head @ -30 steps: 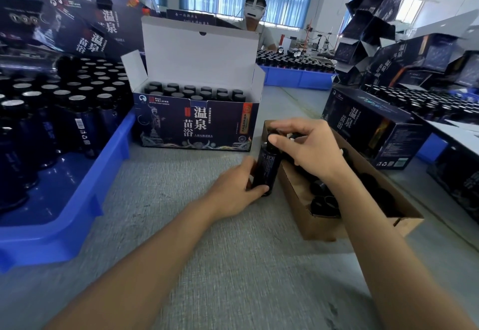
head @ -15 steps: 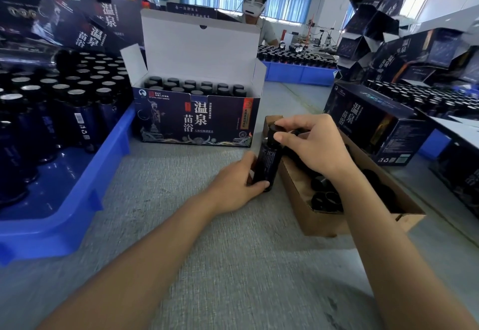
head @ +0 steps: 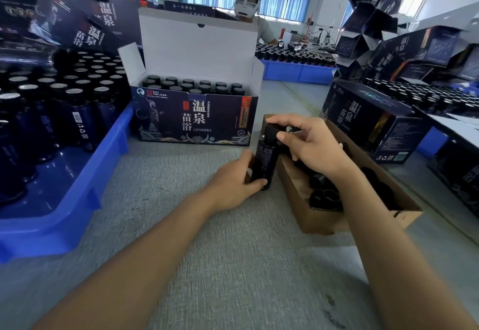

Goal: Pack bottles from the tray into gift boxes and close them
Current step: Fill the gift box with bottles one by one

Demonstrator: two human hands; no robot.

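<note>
Bottle [head: 264, 161] held near gift box [head: 166, 122] printed 温泉苗浴, PICC.

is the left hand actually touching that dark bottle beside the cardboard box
Touching. The head view shows the left hand curled round the lower body of the dark bottle, while the right hand grips its cap.

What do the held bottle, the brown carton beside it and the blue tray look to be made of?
Bottle: dark glass or plastic, cannot tell which; faint sheen on its side.
Brown carton: matte brown cardboard, likely corrugated, judging by its thick cut rim.
Blue tray: moulded plastic, smooth, with soft reflections on its floor.
</note>
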